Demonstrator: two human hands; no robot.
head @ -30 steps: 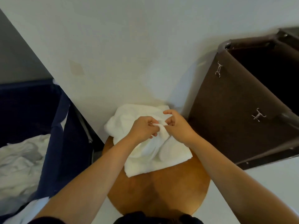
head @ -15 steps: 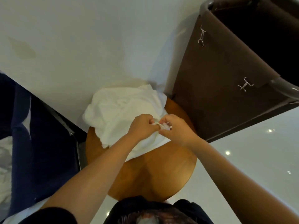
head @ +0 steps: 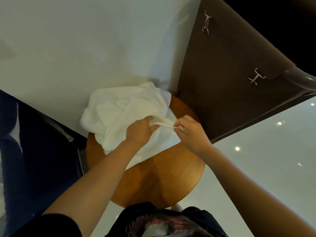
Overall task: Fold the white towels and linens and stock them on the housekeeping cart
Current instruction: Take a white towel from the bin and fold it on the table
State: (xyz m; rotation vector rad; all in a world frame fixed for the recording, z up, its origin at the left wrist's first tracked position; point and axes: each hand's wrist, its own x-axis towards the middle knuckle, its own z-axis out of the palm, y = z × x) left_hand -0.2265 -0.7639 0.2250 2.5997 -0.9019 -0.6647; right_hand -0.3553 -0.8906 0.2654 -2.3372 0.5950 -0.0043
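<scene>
Crumpled white terry towel point(head: 123, 113) lies bunched on far left part of round brown wooden desk point(head: 171, 182), its far edge against the white wall point(head: 85, 40), left side hanging over the desk rim. Left hand point(head: 140, 132) sits on towel's near right part, fingers curled into the cloth and gripping a fold. Right hand point(head: 191, 134), just right of it, pinches the towel's hem between thumb and fingertips. A short strip of hem is stretched between the two hands, lifted off the desk. Near half of desk bare wood. Dark brown fabric cart bag point(head: 222, 82) stands right and far of the desk, touching or almost touching its rim, cannot tell which. Two small silver metal clips on its side: upper one point(head: 206, 23), lower one point(head: 256, 77). Navy blue fabric bin point(head: 34, 142) at left, beside desk. Glossy white floor point(head: 265, 142) at right with light spots. Black printed shirt point(head: 162, 223) at the near edge.
</scene>
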